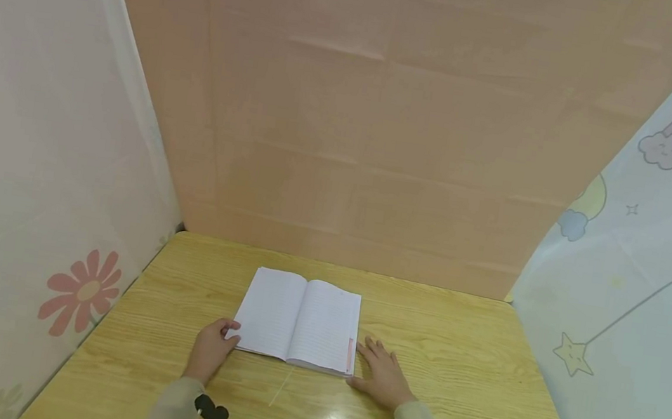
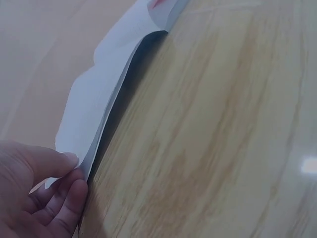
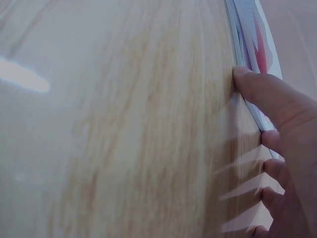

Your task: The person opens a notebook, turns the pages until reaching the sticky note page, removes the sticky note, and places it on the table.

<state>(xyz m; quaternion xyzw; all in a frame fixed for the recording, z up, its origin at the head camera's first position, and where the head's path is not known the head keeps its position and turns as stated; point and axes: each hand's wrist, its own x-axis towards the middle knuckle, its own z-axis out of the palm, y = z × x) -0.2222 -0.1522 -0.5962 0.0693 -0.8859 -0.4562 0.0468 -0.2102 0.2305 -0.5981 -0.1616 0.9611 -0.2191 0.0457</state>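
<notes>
An open notebook (image 1: 271, 311) with lined white pages lies on the wooden table, its spine running away from the person. My left hand (image 1: 212, 349) pinches the lower left corner between thumb and fingers; in the left wrist view the left hand (image 2: 42, 186) holds the page edge, which lifts slightly off the table. At the lower right corner my right hand (image 1: 381, 375) rests with spread fingers. Close up, the right hand's thumb (image 3: 267, 94) touches the notebook's edge (image 3: 240, 34), and its fingertips meet the table beside it. A pinkish-red patch shows near the right page's lower edge.
The wooden table (image 1: 451, 352) reaches back to a tan hanging sheet (image 1: 371, 136). Patterned white curtains (image 1: 11, 160) stand on both sides. A thin pale line (image 1: 282, 385) lies just in front of the notebook. Black devices (image 1: 211, 412) sit at both wrists.
</notes>
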